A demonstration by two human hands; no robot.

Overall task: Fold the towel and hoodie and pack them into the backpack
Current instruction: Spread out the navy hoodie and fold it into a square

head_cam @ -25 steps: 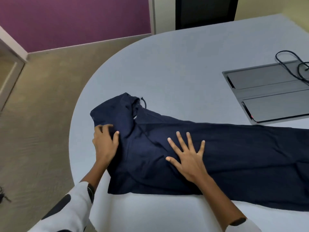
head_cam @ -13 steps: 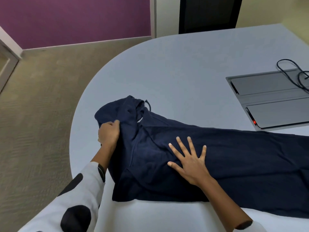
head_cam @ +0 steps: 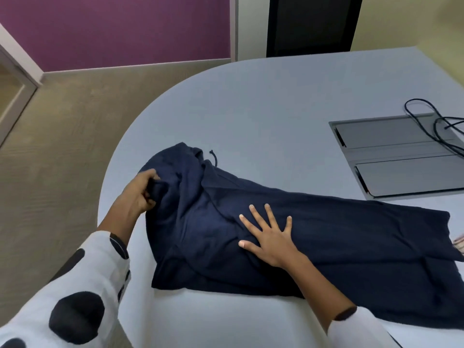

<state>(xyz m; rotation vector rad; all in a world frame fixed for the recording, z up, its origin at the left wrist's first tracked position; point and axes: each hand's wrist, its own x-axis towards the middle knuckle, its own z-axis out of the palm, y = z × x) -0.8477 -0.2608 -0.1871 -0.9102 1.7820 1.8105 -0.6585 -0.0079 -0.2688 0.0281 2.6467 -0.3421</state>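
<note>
A navy hoodie (head_cam: 313, 234) lies spread lengthwise across the near part of a rounded pale grey table (head_cam: 251, 104), its hood end toward the table's left curve and its body running off to the right. The person's left hand (head_cam: 140, 194) grips a bunch of the hood fabric at the garment's left edge, fingers curled round the cloth and lifting it slightly off the tabletop. The right hand (head_cam: 270, 237) rests flat on the middle of the hoodie, fingers straight and spread, palm down on the fabric. The two hands are well apart, one at the hood, one on the chest area. A drawstring end (head_cam: 214, 158) pokes out beside the hood. Both arms wear white sleeves with black spots (head_cam: 75, 315). Farther back on the right, a grey recessed panel (head_cam: 401, 156) is set into the table, with a black cable (head_cam: 431, 126) looping over its far corner. Beyond the table are beige carpet (head_cam: 50, 159) and a purple wall (head_cam: 113, 28).
</note>
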